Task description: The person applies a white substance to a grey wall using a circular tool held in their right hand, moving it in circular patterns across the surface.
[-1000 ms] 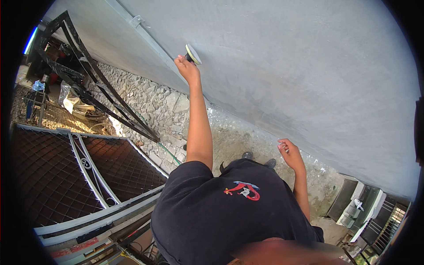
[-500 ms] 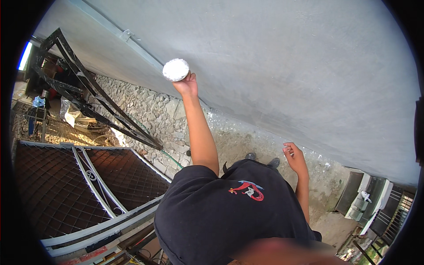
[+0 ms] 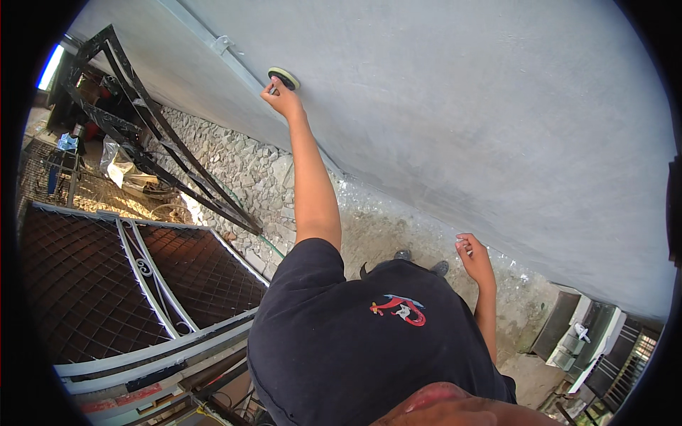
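My left hand (image 3: 283, 99) reaches up to the grey wall (image 3: 455, 106) with its fingers pinched at the back of a round buffing pad (image 3: 285, 77). The pad has a black backing and a pale yellowish rim; its face is turned to the wall and hidden. It appears to lie against the wall, just right of a thin grey conduit (image 3: 238, 59). My right hand (image 3: 476, 257) hangs low near the foot of the wall, fingers loosely bent and apart, with nothing visible in it.
A dark metal frame (image 3: 153, 128) leans at the left over a strip of broken stones (image 3: 234, 160). Below it stands a mesh panel with white bars (image 3: 149, 266). Louvered windows (image 3: 572, 348) are at the lower right. Concrete floor (image 3: 376, 220) lies around my shoes.
My left hand has turned the pad from its white face showing to the wall, and moved slightly upward. The right hand has barely moved.
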